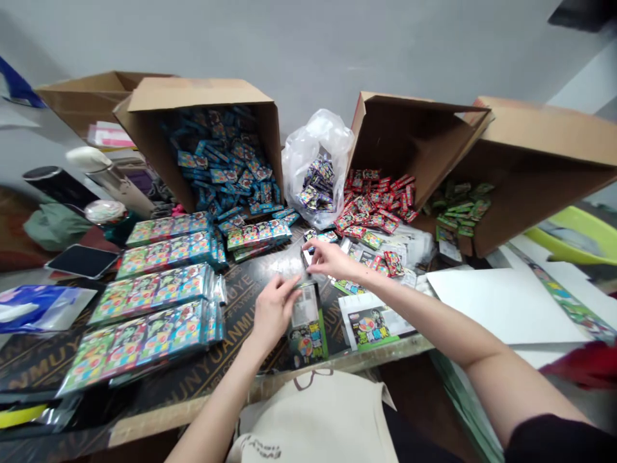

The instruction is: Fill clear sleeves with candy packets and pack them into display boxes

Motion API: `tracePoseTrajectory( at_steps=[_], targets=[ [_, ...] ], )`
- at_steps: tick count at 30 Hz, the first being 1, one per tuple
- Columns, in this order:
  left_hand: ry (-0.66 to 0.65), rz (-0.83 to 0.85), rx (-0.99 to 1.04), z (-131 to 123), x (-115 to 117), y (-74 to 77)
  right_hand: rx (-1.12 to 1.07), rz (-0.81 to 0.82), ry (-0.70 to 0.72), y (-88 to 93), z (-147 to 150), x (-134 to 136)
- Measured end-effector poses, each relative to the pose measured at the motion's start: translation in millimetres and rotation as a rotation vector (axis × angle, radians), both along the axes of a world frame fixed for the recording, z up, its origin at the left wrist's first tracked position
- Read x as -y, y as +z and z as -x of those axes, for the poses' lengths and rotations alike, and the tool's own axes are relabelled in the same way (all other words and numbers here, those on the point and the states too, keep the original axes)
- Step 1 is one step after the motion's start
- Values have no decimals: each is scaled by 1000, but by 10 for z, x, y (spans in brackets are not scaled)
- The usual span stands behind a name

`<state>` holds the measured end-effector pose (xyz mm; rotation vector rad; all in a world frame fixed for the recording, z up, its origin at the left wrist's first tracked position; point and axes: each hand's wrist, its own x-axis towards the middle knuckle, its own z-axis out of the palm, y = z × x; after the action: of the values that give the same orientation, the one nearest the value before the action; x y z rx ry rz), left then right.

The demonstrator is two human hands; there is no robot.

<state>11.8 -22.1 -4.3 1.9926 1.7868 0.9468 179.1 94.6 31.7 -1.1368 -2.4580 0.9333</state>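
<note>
In front of me a printed plastic bag [308, 334] with a black and green lower part lies on the dark board. My left hand [274, 312] pinches its upper edge, thumb and fingers together. Just beyond the bag's top, my right hand [332, 260] has its fingertips closed on a small dark packet [307, 255], partly covered by the fingers. Right of the bag lie more flat printed bags [373, 325], with a few red packets [391, 262] on the ones behind. A stack of multi-coloured packet rows [260, 235] sits beyond my left hand.
Open cartons hold blue packets [236, 161], red packets [376, 199] and green packets [465, 206]. Between them stands a clear bag [318, 138] of purple packets. Filled packs [149, 289] lie in rows at left, near a phone [83, 261]. White sheets [501, 305] lie at right.
</note>
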Motion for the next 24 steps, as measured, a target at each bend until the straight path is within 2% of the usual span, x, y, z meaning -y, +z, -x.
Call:
tracePoseTrajectory(
  at_steps=[3,5,7,10,11,14,17,20,24],
  targets=[
    [70,96,-270,180,-19,-50,214,-179,-161,-148,-432,-54],
    [90,124,-434,274,-24,-111,359,-170,-196,-316,-708,-5],
    [-35,132,-535,299,-20,-187,434,-123,-215,-501,-907,110],
    [-377,266,-561,214,-21,-316,492,-100,-273,-727,-1044,312],
    [-451,326,-564,169,-30,-357,497,-102,-298,-780,-1059,364],
    [-528,424,-572,38,-88,-425,487,-101,-377,-891,-1079,449],
    [-600,444,-569,-73,-153,-384,437,-91,-433,-961,-1104,468],
    [-670,500,-520,-153,-186,-263,364,-82,-450,-1001,-1123,487],
    [-611,534,-329,-136,-208,-37,267,-76,-449,-1009,-1115,538]
  ],
)
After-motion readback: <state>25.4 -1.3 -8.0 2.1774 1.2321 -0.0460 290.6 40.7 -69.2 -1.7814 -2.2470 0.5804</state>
